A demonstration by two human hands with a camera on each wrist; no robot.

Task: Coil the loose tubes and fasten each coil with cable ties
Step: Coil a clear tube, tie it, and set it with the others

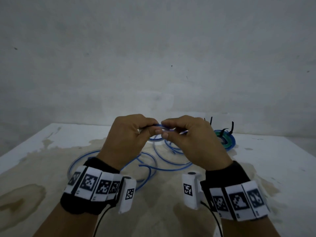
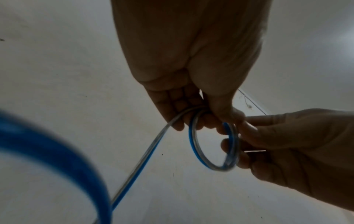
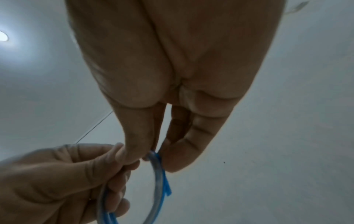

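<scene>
Presently: both hands raised above the table (image 1: 51, 151), starting a small loop at one end of the blue tube (image 2: 214, 151)
Left hand (image 1: 126, 137): fingers curled, pinching the top of the small loop where the turns cross; the long run of tube leaves from under these fingers (image 2: 172, 106) and drops toward the table
Right hand (image 1: 196, 139): thumb and forefinger pinched on the opposite side of the same loop; the cut end of the tube (image 3: 167, 192) pokes out just below the fingertips (image 3: 172, 159)
Tube, rest of it: sprawled in wide open curves (image 1: 112, 161) on the table, directly beneath and nearer than the hands
Finished coil (image 1: 225, 142): blue and green turns, lying on the table beyond the right hand, to its right; black cable ties (image 1: 231, 128) stand up from it
Table surface: white, with brownish stains (image 1: 22, 194)
Handling, judged: tube looks light, thin, clear-walled with a blue stripe; springy rather than limp, since the loose curves hold their arcs, so a released turn would likely spring open; smooth wall may slip under a light pinch
Where to hold, judged: at the crossing of the turns, keeping the cut end trapped inside the pinch
Stage, judged: second coil barely begun, no tie on it yet
</scene>
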